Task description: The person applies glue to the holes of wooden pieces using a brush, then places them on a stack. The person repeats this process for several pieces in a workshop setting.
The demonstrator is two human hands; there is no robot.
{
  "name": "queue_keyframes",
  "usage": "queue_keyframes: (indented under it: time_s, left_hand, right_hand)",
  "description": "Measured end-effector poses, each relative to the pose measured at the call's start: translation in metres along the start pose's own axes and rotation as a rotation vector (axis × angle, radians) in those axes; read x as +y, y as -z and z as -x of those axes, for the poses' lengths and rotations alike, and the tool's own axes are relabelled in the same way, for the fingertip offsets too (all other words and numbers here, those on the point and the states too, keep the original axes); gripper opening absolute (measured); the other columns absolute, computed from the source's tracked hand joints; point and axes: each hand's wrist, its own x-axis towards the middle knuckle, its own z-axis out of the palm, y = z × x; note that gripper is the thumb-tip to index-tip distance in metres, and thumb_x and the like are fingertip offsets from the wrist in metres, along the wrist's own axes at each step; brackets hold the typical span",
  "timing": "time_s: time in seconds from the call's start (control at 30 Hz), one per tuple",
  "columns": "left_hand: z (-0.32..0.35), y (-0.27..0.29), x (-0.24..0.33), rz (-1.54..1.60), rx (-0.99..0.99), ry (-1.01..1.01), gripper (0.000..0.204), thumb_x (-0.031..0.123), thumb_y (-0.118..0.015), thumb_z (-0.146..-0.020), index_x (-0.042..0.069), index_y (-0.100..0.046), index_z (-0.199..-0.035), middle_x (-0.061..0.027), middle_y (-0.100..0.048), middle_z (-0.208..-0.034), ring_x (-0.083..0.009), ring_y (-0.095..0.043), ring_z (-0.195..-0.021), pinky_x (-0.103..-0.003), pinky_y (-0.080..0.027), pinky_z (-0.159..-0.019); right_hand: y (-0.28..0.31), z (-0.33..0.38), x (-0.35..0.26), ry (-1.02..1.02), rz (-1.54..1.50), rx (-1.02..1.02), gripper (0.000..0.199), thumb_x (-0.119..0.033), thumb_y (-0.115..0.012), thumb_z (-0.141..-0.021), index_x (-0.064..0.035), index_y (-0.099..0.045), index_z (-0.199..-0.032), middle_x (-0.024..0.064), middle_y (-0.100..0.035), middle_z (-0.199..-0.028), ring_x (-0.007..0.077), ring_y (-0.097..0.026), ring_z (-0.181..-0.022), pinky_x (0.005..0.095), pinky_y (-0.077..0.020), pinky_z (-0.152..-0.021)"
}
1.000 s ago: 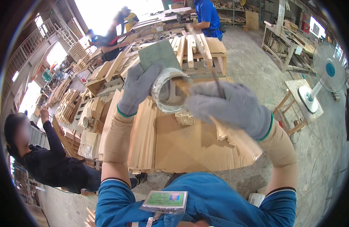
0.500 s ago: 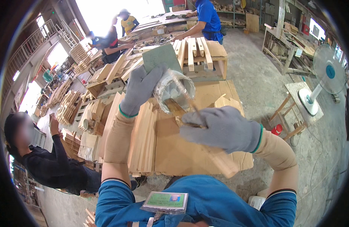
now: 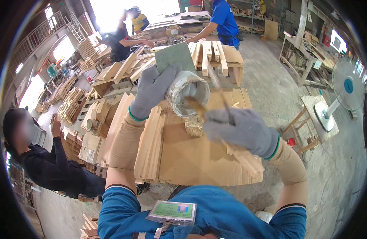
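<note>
My left hand (image 3: 153, 89), in a grey glove, grips a white tub (image 3: 176, 97) smeared with a pale coating and tilted so that its mouth faces right. A flat grey-green plate (image 3: 175, 59) stands up behind the thumb of the same hand. My right hand (image 3: 243, 131), also gloved, is closed just right of the tub. From it a brown, brush-like tool (image 3: 196, 105) reaches into the tub's mouth, blurred by motion. A thin stick (image 3: 215, 81), blurred too, rises from this hand. The fingers partly hide how both are held.
Below lies a cardboard sheet (image 3: 191, 159) with long wooden strips (image 3: 149, 147) at its left and more wooden pieces (image 3: 247, 161) at its right. Wooden bars (image 3: 209, 53) rest on a bench ahead. A fan (image 3: 326, 115) stands right. One person (image 3: 52, 167) is at left; others work beyond.
My right hand has moved slightly right, and the brush-like tool has shifted within the tub's mouth. The thin stick has swung to the right. The tub has moved a little right with my left hand.
</note>
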Motion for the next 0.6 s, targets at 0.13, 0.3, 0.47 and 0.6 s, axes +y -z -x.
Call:
queue_keyframes:
  time_s: [0.13,0.3,0.47,0.6]
  left_hand:
    - [-0.001,-0.005,-0.004,-0.030,0.024,-0.164,0.028,0.021,-0.056,-0.091,-0.005,-0.064,-0.094,0.0000,-0.060,-0.072,-0.0040,-0.049,-0.062,-0.023,-0.042,-0.054]
    - [-0.004,-0.001,0.003,-0.073,-0.025,-0.053,0.027,0.021,-0.057,-0.091,-0.005,-0.065,-0.094,-0.0013,-0.062,-0.074,-0.0043,-0.051,-0.064,-0.023,-0.044,-0.057]
    - [-0.003,-0.007,0.008,0.022,-0.057,-0.177,0.026,0.019,-0.058,-0.091,-0.005,-0.065,-0.095,-0.0023,-0.064,-0.075,-0.0039,-0.053,-0.068,-0.022,-0.045,-0.059]
    - [-0.003,-0.009,0.004,-0.006,-0.041,-0.224,0.023,0.017,-0.058,-0.091,-0.005,-0.066,-0.095,-0.0016,-0.064,-0.074,-0.0035,-0.052,-0.067,-0.022,-0.044,-0.057]
  right_hand:
    - [0.004,0.004,0.008,0.182,0.003,0.119,0.031,-0.013,-0.060,-0.079,-0.0186,-0.058,-0.109,0.0022,-0.062,-0.102,0.0242,-0.063,-0.081,0.0323,-0.0524,-0.066]
    - [0.004,0.004,0.004,-0.001,-0.152,-0.003,0.022,-0.015,-0.061,-0.081,-0.0161,-0.061,-0.104,0.0036,-0.062,-0.102,0.0251,-0.063,-0.081,0.0331,-0.0520,-0.067]
    - [0.009,0.009,0.017,0.190,-0.132,0.245,0.029,-0.011,-0.059,-0.079,-0.0178,-0.059,-0.107,0.0035,-0.060,-0.105,0.0260,-0.062,-0.086,0.0339,-0.0510,-0.066]
    - [0.008,0.011,0.009,0.183,0.081,0.056,0.031,-0.010,-0.060,-0.077,-0.0169,-0.059,-0.107,0.0027,-0.060,-0.105,0.0249,-0.063,-0.088,0.0329,-0.0519,-0.067]
